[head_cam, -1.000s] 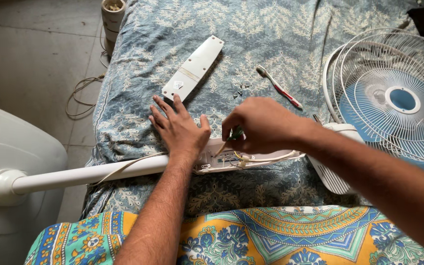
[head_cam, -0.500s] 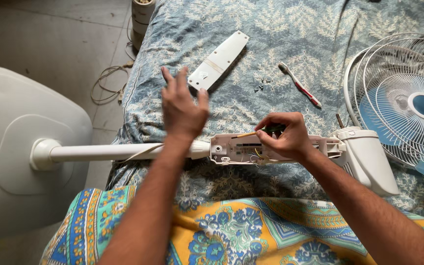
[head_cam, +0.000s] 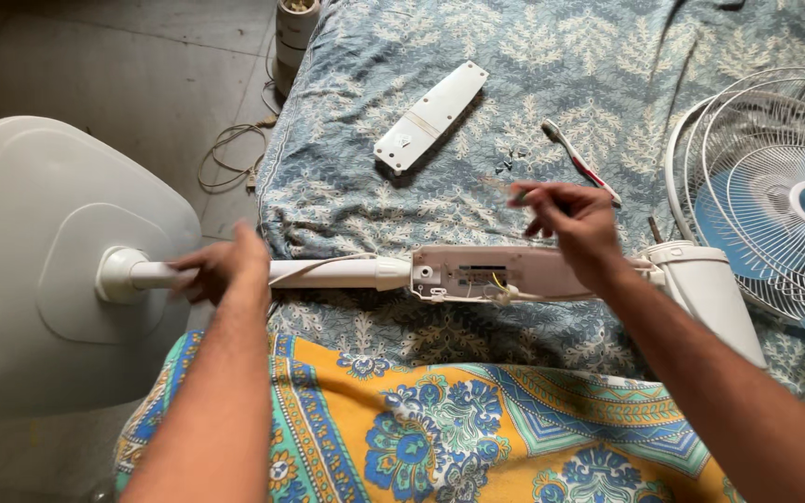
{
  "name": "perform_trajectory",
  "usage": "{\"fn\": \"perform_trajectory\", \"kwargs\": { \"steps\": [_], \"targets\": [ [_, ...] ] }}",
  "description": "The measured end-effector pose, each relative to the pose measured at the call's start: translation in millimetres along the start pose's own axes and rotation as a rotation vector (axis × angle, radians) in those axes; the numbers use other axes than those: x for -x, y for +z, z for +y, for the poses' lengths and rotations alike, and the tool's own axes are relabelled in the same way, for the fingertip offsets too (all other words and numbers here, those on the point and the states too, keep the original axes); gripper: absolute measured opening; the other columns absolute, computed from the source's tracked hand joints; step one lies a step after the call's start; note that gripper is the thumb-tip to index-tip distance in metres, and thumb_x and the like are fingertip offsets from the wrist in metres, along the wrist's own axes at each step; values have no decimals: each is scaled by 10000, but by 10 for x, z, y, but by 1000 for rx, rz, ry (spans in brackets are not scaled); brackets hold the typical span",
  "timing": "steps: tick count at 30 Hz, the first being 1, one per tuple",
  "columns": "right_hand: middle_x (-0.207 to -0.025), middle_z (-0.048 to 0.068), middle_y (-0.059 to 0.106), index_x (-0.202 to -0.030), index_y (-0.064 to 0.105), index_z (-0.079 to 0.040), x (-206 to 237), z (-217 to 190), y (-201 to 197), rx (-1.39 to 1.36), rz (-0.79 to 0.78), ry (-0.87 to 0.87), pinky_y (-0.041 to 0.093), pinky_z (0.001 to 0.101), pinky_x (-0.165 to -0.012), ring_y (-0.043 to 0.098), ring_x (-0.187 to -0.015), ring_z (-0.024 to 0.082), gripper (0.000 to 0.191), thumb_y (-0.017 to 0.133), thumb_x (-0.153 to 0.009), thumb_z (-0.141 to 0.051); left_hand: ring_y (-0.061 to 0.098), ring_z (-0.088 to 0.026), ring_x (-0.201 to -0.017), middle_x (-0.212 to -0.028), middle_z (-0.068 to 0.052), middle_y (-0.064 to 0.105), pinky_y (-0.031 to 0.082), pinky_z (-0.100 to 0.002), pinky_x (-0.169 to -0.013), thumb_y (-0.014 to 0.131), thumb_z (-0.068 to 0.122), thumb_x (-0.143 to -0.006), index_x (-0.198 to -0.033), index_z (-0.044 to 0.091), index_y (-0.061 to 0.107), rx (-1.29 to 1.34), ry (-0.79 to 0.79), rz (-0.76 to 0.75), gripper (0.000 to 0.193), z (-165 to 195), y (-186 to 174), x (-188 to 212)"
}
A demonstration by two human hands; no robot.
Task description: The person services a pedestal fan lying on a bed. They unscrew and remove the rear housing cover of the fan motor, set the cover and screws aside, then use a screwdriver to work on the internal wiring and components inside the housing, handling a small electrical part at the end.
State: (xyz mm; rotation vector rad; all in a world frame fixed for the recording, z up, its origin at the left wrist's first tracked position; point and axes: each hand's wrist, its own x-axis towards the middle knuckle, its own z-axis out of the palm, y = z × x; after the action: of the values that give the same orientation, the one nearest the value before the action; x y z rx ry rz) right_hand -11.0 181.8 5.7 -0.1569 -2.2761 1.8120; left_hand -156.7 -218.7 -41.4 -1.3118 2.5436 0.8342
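A white pedestal fan lies across the bed edge. My left hand (head_cam: pixel 221 270) is closed around its white pole (head_cam: pixel 328 273), close to the round base (head_cam: pixel 39 270). The control housing (head_cam: pixel 496 273) on the pole is open, and wires show inside. My right hand (head_cam: pixel 570 224) hovers just above the housing. Its fingertips are pinched on a small thin object (head_cam: pixel 517 195) that is too blurred to name. The removed white cover plate (head_cam: pixel 430 116) lies farther back on the bed.
Small screws (head_cam: pixel 510 158) and a red-and-white handled tool (head_cam: pixel 578 160) lie on the blue patterned bedsheet (head_cam: pixel 607 65). The fan head with its wire grille (head_cam: pixel 784 196) is at the right. A cable (head_cam: pixel 235 154) and a jar (head_cam: pixel 295 28) are on the floor at left. Bright floral cloth (head_cam: pixel 440 419) covers my lap.
My left hand slid left along the pole from the housing toward the base. My right hand lifted off the housing and now hovers above it. The view shifted left.
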Motion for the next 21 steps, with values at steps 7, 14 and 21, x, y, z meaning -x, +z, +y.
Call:
{"fn": "perform_trajectory", "kwargs": {
  "steps": [7, 14, 21],
  "targets": [
    [-770, 98, 699, -864, 681, -77, 594, -218, -343, 1011, -6, -404, 508, 474, -849, 696, -718, 306, 365, 553, -955, -406, 420, -392, -1302, -1449, -223, 415, 339, -552, -1087, 622, 626, -896, -1414, 73, 348, 585, -489, -198, 806, 6, -259, -185],
    [-894, 181, 677, -1183, 487, -73, 758, -193, -376, 1090, -218, -384, 525, 479, -664, 695, -736, 388, 877, 883, -590, -583, 603, -282, -1150, -1288, -44, 643, 413, -584, -1025, 528, 521, -962, -1287, 129, 568, 1206, -817, -543, 511, -129, -692, -468],
    [-810, 182, 712, -1060, 486, -82, 484, -298, -480, 1020, -313, -175, 578, 481, -641, 736, -713, 393, 848, 938, -492, -520, 631, -243, -1050, -1159, -5, 637, 472, -592, -936, 529, 458, -1028, -1282, 138, 525, 1207, -786, -447, 409, -160, -739, -468]
  ]
}}
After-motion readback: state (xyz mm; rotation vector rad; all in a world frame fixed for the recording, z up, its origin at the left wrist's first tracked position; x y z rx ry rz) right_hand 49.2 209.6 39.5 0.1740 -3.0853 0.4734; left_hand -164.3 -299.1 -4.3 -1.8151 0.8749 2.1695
